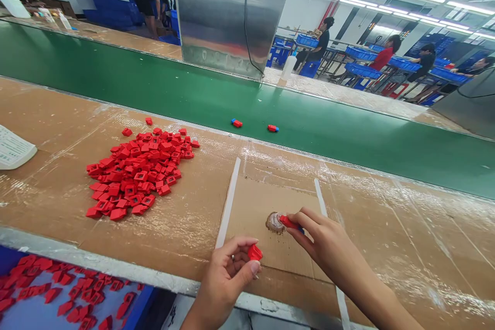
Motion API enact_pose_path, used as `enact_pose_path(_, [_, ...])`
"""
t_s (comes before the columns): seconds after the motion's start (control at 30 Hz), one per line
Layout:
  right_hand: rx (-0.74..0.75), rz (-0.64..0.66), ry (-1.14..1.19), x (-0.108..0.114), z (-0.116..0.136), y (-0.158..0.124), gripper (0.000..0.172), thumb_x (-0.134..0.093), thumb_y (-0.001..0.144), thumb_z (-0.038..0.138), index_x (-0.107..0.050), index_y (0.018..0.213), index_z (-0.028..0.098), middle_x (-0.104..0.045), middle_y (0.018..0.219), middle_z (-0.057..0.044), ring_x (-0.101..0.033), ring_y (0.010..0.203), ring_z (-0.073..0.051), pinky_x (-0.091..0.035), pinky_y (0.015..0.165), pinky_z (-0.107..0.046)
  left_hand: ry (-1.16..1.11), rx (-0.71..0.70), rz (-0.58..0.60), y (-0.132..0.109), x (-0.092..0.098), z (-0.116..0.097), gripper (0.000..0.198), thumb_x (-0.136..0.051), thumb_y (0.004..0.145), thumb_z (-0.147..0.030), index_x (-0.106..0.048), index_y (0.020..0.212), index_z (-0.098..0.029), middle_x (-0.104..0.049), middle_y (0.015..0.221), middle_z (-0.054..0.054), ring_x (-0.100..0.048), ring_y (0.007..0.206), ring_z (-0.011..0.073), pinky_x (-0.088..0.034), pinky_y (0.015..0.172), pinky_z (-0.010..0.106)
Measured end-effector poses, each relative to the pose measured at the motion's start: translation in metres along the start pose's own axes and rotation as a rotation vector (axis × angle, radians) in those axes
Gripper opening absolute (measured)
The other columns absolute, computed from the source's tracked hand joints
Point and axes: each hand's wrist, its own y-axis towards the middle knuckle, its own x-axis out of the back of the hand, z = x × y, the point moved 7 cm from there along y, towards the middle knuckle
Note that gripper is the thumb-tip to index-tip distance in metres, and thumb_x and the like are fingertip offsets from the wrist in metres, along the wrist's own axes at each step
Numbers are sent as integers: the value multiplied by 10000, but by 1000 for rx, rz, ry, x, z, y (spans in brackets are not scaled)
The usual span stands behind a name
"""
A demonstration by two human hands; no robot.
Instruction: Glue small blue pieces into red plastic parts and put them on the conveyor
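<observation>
Between the thumb and fingers of my left hand [228,273] is a small red plastic block [254,252]. My right hand [315,229] pinches a red and blue plastic piece [288,222], its blue end partly hidden under the fingers. The red end of that piece touches a round, whitish blob of paste [275,222] with a brown rim. The blob sits on a cardboard sheet [266,196], taped down with white strips. To the left lies a big heap of red blocks [143,165], some with square openings.
A green conveyor belt [154,87] runs behind the table, carrying two red and blue pieces [273,128]. A blue bin [143,299] of red parts stands lower left. Paper [15,148] lies far left. A metal panel [228,20] rises beyond the belt; people sit farther back.
</observation>
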Motion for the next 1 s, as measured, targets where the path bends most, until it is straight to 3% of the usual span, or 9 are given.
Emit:
enact_pose_path(0.17, [-13, -33, 100, 12, -4, 3, 348, -360, 1072, 436, -613, 972, 220, -643, 872, -56, -638, 726, -212, -477, 620, -310, -11, -6, 1, 1, -1, -3, 340, -754, 811, -373, -696, 1103, -210, -714, 949, 66, -677, 804, 179, -560, 754, 286])
enact_pose_path(0.33, [-194, -234, 341, 32, -7, -13, 210, -541, 1005, 417, -624, 1088, 243, -676, 999, -66, -650, 836, -235, -525, 737, -349, -50, -1, 10, 3, -1, -4, 347, -775, 796, -347, -701, 1106, -211, -735, 999, 80, -687, 885, 200, -548, 813, 296])
enact_pose_path(0.47, [-282, -239, 722, 7, 12, -32, 254, -570, 998, 362, -594, 1228, 258, -666, 1099, -74, -668, 955, -232, -562, 824, -331, -75, 10, 58, 3, -2, -5, 313, -776, 801, -316, -709, 1082, -195, -765, 966, 75, -691, 902, 194, -519, 858, 288])
enact_pose_path(0.6, [-321, -195, 943, -23, 31, -41, 242, -579, 994, 359, -611, 1218, 276, -655, 1102, -65, -670, 943, -215, -577, 815, -304, -101, 22, 83, 4, -3, -5, 324, -778, 799, -304, -716, 1096, -189, -773, 982, 71, -688, 915, 193, -506, 864, 279])
enact_pose_path(1.0, [-376, -105, 978, -43, 36, -43, 285, -598, 982, 411, -640, 1196, 228, -705, 1095, -93, -682, 955, -243, -566, 850, -339, -139, -25, 134, 2, -10, -14, 278, -727, 848, -241, -723, 1120, -182, -766, 1080, 92, -682, 1025, 224, -494, 941, 313])
